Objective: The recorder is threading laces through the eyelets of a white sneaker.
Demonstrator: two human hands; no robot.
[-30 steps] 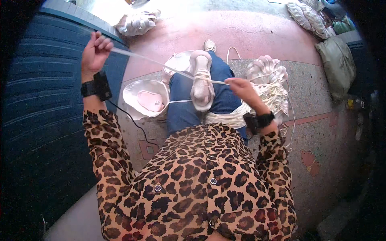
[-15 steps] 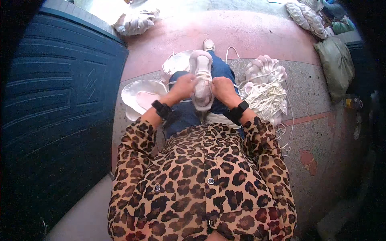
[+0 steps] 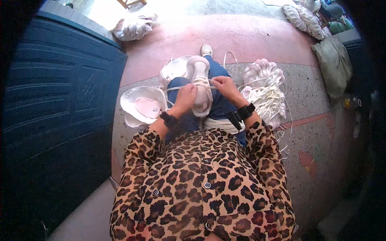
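Observation:
A pale pink and white sneaker (image 3: 200, 80) rests sole-down on my lap, toe pointing away from me. My left hand (image 3: 185, 99) grips its left side and pinches a white shoelace (image 3: 173, 87) that runs across the shoe. My right hand (image 3: 224, 86) pinches the same lace at the shoe's right side, over the eyelets. Both wrists wear black bands. My leopard-print sleeves hide the forearms.
A bundle of white laces (image 3: 267, 100) lies on the floor at my right. White shoe parts with a pink insole (image 3: 146, 106) sit at my left. A dark blue door panel (image 3: 60, 96) fills the left side. Sacks (image 3: 333, 64) lie at the far right.
One second ago my left hand was raised far out to the left, pulling the lace taut. Both hands have since come together on the sneaker.

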